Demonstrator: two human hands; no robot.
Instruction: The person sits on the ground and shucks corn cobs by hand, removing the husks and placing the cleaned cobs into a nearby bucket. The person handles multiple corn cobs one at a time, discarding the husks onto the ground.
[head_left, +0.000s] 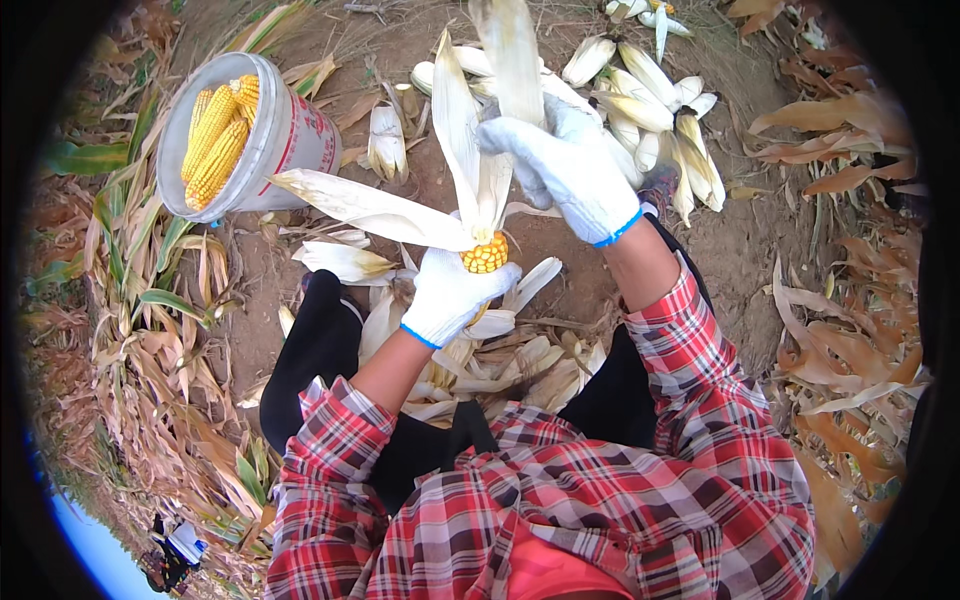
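Observation:
My left hand (448, 292), in a white knit glove with a blue cuff, grips an ear of corn (486, 253) whose yellow kernels show above the fingers. Pale husk leaves (457, 142) spread upward and to the left from the ear's far end. My right hand (574, 161), gloved the same way, is above and to the right of the ear, its thumb and fingers around a broad upright husk leaf (514, 67). The glove hides part of that leaf and its base. Loose husks (525, 367) lie heaped between my legs.
A white plastic bucket (300, 150) bearing red writing stands tilted in view at the upper left, with several husked yellow ears (214, 135) inside. Unhusked ears (645, 109) lie piled at the upper right. A cut stalk stub (407, 101) rises from the soil. Dry corn leaves (165, 375) cover both sides.

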